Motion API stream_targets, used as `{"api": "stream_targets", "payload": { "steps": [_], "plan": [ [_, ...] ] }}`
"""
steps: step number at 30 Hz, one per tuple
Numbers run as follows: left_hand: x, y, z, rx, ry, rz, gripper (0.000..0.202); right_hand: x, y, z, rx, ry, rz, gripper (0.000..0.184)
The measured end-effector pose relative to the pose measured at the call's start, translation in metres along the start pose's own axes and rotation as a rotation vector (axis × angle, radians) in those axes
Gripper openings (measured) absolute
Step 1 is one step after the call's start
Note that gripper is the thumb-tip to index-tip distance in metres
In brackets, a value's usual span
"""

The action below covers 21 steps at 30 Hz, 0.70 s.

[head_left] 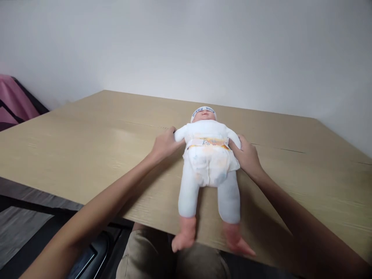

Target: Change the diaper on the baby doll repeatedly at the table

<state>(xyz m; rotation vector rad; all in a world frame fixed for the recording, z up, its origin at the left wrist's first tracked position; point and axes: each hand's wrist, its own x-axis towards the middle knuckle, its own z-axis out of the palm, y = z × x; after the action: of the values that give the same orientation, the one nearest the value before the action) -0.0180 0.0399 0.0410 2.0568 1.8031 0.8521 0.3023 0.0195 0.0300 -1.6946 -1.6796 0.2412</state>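
A baby doll (207, 128) lies on its back on the table, head away from me, its feet over the front edge. It has a white cloth body, a white hat with blue lettering pulled low, and a diaper (209, 164) fastened round its waist with a printed orange band. My left hand (165, 144) is closed on the doll's side under its arm, fingers mostly hidden. On the other side my right hand (246, 155) grips the doll at the waist and arm, thumb in front by the diaper band.
The wide tan tabletop (72, 143) reaches back to a pale wall (180, 50). Pink fabric (14, 97) shows beyond the table's left edge. Below the front edge are my lap in beige trousers (142, 255) and a dark chair or bag-like object (87, 255).
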Motion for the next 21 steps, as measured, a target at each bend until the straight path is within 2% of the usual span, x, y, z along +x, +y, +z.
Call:
{"api": "stream_targets", "payload": {
  "steps": [3,6,9,12,15,17,19,21],
  "plan": [
    [-0.059,0.021,-0.035,-0.098,0.011,-0.027,0.047,-0.033,-0.012,-0.036,0.092,-0.038,-0.039,0.045],
    [-0.138,0.042,-0.061,-0.142,-0.007,-0.025,0.046,-0.073,-0.025,-0.071,0.185,-0.085,-0.118,0.043],
    [-0.229,0.058,-0.066,-0.153,-0.042,-0.040,0.041,-0.117,-0.036,-0.099,0.228,-0.171,-0.236,0.042],
    [-0.319,0.062,-0.058,-0.160,-0.092,-0.021,0.034,-0.166,-0.041,-0.115,0.201,-0.251,-0.316,0.039],
    [-0.398,0.052,-0.051,-0.183,-0.195,0.030,0.027,-0.216,-0.041,-0.120,0.205,-0.333,-0.355,0.039],
    [-0.440,0.038,-0.049,-0.186,-0.264,0.040,0.027,-0.250,-0.039,-0.116,0.225,-0.417,-0.367,0.041],
    [-0.471,0.020,-0.047,-0.199,-0.309,0.013,0.032,-0.280,-0.036,-0.106,0.248,-0.485,-0.362,0.043],
    [-0.486,0.002,-0.044,-0.272,-0.348,-0.045,0.043,-0.304,-0.031,-0.090,0.271,-0.509,-0.345,0.045]
  ]
}}
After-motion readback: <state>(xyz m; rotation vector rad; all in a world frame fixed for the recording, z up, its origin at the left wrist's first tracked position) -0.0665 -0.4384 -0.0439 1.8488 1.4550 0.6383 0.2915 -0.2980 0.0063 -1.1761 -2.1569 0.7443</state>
